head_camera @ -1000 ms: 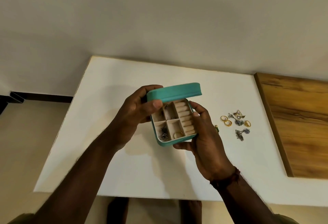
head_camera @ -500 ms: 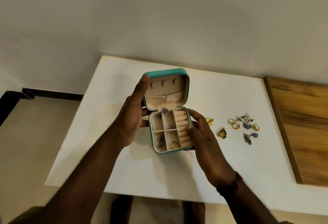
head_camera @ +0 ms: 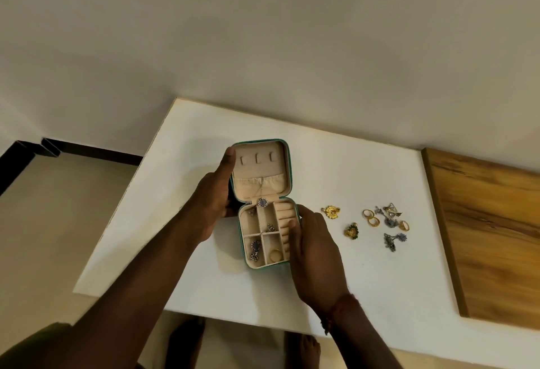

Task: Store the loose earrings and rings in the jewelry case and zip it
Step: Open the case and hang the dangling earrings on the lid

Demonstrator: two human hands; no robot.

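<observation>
Both our hands hold the teal square zip-round jewelry case (head_camera: 251, 170), open at centre frame, on or just above the white tabletop (head_camera: 204, 281). Our left hand (head_camera: 214, 202) grips the lid's left edge. Our right hand (head_camera: 314, 249) clasps the tray's right wall, thumb on the ring rolls. Loose gold rings (head_camera: 370, 217) and silver earrings (head_camera: 393, 240) lie right of centre in a band running left to right, apart from the case. We judge the right hand nearer, though it must let go first.

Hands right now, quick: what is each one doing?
Left hand: holds the jewelry case by its open lid.
Right hand: grips the case's base, thumb on its right rim.
</observation>
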